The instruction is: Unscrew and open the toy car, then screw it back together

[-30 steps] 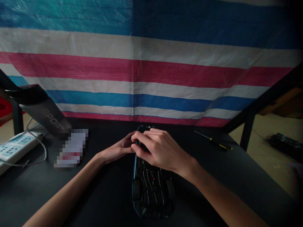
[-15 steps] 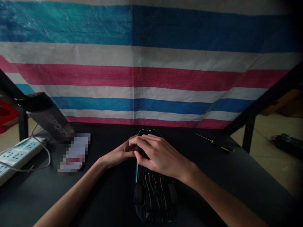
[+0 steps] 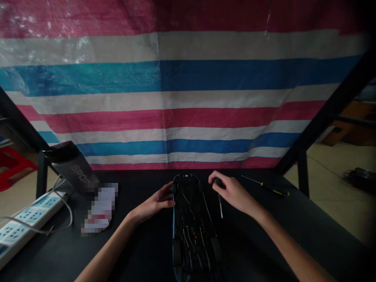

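An upside-down toy car (image 3: 190, 219) lies lengthwise on the black table, its dark underside facing up and blue body edges showing. My left hand (image 3: 157, 201) is at its left side near the far end, thumb and fingers against the edge, gripping it. To the right of the car, apart from it, my right hand (image 3: 232, 192) is closed around the dark handle of a screwdriver (image 3: 221, 207). The screwdriver's thin metal shaft points down toward the table. Part of the handle is hidden by my fingers.
A second screwdriver (image 3: 267, 187), yellow and black, lies at the right. On the left are a white power strip (image 3: 32, 219) with a grey cable, a grey bottle (image 3: 76, 168) and a blurred-out pale item (image 3: 102, 207). A striped tarp (image 3: 188, 117) hangs behind the table.
My right hand has moved off the car to the right, and the screwdriver in it now shows. My left hand stays at the car's left side. The view has tilted upward.
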Available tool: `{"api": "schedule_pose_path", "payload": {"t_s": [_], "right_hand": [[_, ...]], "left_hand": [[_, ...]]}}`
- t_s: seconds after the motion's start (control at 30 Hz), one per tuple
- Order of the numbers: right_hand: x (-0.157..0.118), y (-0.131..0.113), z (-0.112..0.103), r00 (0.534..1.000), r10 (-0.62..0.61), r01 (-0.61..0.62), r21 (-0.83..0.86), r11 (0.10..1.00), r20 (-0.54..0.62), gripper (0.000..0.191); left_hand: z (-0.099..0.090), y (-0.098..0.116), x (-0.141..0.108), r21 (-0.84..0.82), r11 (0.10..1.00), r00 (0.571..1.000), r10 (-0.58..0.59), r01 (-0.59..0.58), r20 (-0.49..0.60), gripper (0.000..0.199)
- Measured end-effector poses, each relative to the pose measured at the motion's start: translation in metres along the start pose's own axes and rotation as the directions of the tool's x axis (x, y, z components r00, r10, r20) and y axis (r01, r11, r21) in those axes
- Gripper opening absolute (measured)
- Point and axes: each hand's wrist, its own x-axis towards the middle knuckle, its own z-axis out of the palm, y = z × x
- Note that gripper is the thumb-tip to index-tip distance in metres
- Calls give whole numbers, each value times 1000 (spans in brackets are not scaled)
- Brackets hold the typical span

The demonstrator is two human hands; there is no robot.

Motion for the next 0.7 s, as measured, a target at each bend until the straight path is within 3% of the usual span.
{"api": "schedule_pose_path", "payload": {"t_s": [0.1, 0.23, 0.33, 0.47, 0.7], "right_hand": [[-17, 23, 10, 989, 32, -24, -54, 998, 141, 7], [-25, 32, 39, 987, 111, -93, -151, 984, 118, 15], [-24, 33, 56, 984, 169, -153, -221, 963, 55, 23], [-22, 36, 67, 980, 197, -192, -251, 949, -5, 22], [-14, 47, 54, 987, 140, -146, -80, 986, -73, 24]], "left_hand": [[-10, 1, 2, 195, 980, 988, 67, -40, -137, 57], [-17, 5, 4, 487, 872, 942, 205, -52, -266, 30], [-14, 7, 4, 620, 784, 936, 244, -36, -253, 20], [-6, 8, 2, 725, 688, 940, 265, -27, -217, 26], [-3, 10, 2, 808, 589, 929, 306, -13, -208, 21]]}}
